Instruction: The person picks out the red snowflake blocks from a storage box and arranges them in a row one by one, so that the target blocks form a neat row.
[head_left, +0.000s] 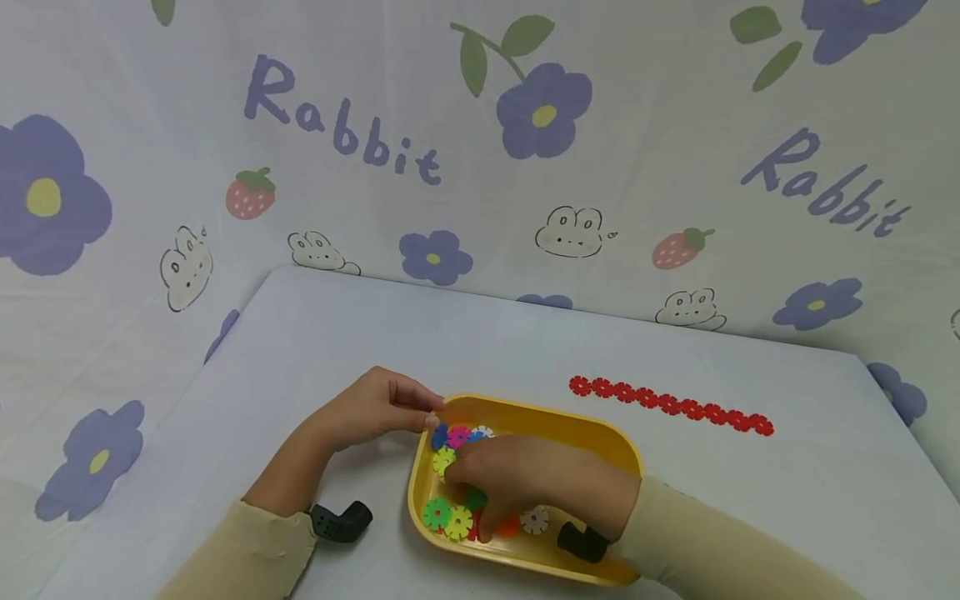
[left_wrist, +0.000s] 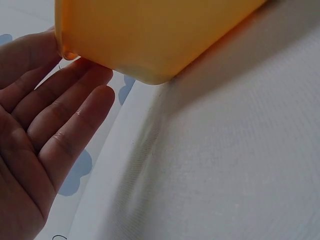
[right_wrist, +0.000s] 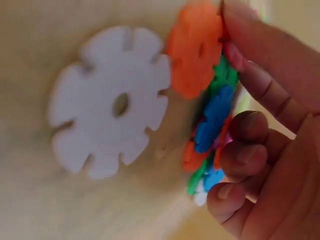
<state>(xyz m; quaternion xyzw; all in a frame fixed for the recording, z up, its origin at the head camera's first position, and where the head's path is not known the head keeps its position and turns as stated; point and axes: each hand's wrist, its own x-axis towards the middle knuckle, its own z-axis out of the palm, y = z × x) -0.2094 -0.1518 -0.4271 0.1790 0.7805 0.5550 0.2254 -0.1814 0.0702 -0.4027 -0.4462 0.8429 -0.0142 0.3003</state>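
Observation:
The left hand (head_left: 375, 408) pinches the rim at the far left corner of a yellow tray (head_left: 525, 569); its other fingers spread below the rim in the left wrist view. Inside the tray, the right hand (head_left: 502, 475) reaches among plastic snowflake discs, its thumb and index finger meeting at the edge of a red disc (head_left: 474, 527), mostly hidden. Its remaining fingers are curled. Close to the fingertips lie an orange disc (right_wrist: 196, 50), a blue disc (right_wrist: 214, 119) and a white disc (right_wrist: 110, 102). Green (head_left: 437, 514) and yellow discs (head_left: 458, 523) rest at the near left corner.
On the white table (head_left: 360, 325), a straight chain of red snowflake discs (head_left: 670, 405) lies behind and right of the tray. A printed cloth (head_left: 480, 192) with rabbits and flowers hangs behind the table. Dark wrist devices (head_left: 341, 522) sit at both sleeves.

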